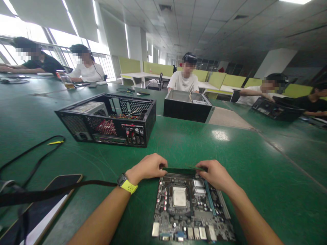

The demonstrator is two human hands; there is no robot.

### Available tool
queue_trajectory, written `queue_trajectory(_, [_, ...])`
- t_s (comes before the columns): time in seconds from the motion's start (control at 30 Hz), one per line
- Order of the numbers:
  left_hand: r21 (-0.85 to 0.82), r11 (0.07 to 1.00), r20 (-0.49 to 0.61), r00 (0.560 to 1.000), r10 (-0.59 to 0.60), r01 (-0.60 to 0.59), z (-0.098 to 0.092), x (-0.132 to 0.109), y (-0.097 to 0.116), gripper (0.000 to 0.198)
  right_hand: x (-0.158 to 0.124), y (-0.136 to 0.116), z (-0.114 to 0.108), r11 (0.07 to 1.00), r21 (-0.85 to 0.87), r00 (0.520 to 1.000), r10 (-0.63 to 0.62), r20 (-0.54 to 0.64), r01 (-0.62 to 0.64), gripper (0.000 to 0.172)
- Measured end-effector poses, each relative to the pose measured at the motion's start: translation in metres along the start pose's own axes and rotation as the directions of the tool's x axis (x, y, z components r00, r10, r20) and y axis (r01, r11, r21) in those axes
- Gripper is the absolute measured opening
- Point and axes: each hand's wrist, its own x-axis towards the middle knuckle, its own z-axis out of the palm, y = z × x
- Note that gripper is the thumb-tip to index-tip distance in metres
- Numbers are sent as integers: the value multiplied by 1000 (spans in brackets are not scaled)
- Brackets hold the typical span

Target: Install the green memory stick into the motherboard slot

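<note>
A motherboard lies flat on the green table, its port side toward me and a bare silver processor in the socket. Along its far edge, at the memory slots, stands a green RAM stick. My left hand, closed, pinches the stick's left end. At the right end, my right hand is closed too, its fingers around the stick. A thin green strip sticks out by the right fingers; whether it is a second stick, I cannot tell. The fingertips partly hide both ends.
An open black computer case stands beyond my left hand. Across the table, a person sits behind another case. At left lie a dark, gold-edged tablet-like device and black cables. Other people sit at both sides.
</note>
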Motion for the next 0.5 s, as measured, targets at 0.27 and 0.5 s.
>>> queue_trajectory(0.27, [-23,1000,10,1000,-14,15,-2,-2,2,8,-1,2,0,1000,22,1000,-14,13,14,19])
queue_trajectory(0.5, [-11,1000,20,1000,-3,3,-1,-1,1,11,0,4,3,1000,6,1000,-7,22,7,17])
